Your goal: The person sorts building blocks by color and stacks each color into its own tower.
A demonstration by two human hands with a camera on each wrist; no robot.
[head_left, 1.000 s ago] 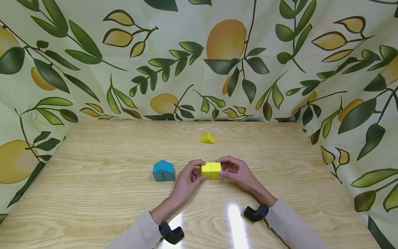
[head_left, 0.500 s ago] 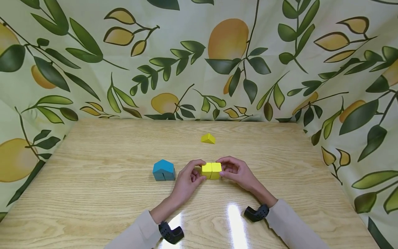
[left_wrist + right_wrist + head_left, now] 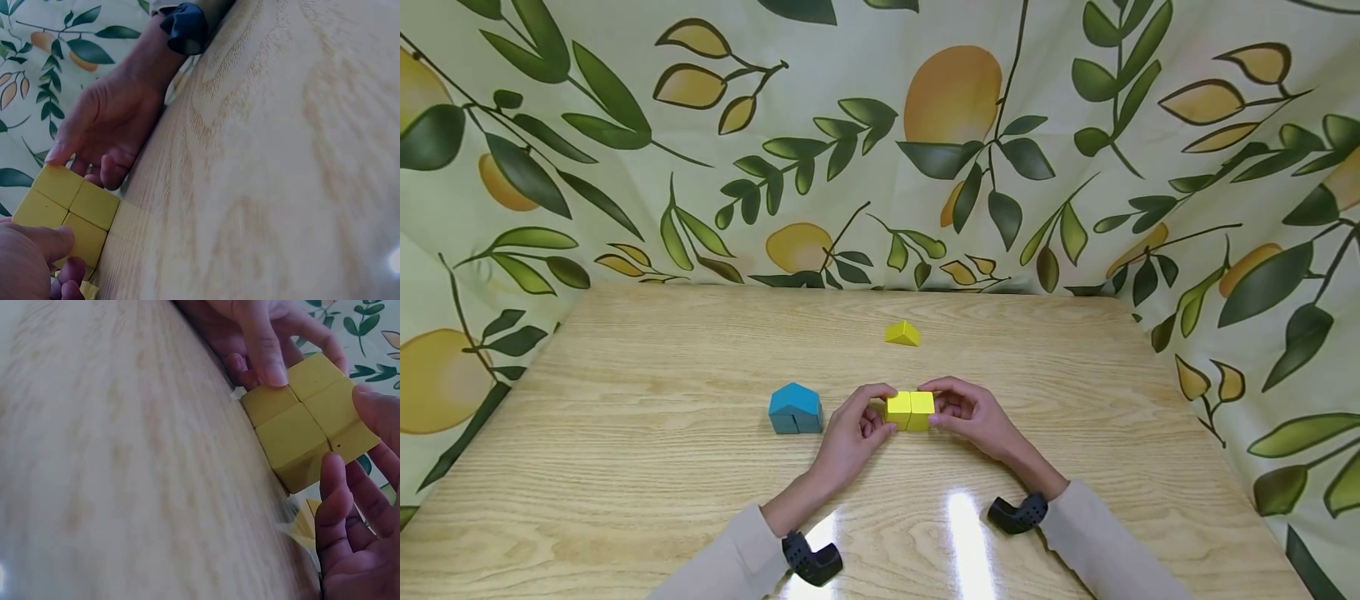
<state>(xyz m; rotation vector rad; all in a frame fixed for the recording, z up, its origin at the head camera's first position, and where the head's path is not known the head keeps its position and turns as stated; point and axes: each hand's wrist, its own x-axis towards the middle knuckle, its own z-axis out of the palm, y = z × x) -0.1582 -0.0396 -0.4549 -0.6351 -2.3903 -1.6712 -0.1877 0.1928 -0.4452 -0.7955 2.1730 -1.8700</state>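
Two yellow cubes (image 3: 910, 410) sit side by side on the table, touching, with a thin seam between them. My left hand (image 3: 847, 437) holds the left cube, thumb at the near face and index finger at the far top edge. On the other side, my right hand (image 3: 976, 417) pinches the right cube in the same manner. The left wrist view shows the left thumb (image 3: 53, 242) pressed against a yellow face, its other fingers curled below. A yellow triangular block (image 3: 902, 334) lies beyond the cubes, touched by neither hand.
Left of my left hand stands a small blue block house (image 3: 795, 410), a roof-shaped block on two lower blocks. The wooden table (image 3: 700, 350) meets a leaf-and-fruit patterned cloth (image 3: 850, 167) at the back and sides. Each wrist wears a black camera (image 3: 811, 560).
Both hands keep their grip on the yellow cubes, which have hardly moved. The head view has shifted very slightly.
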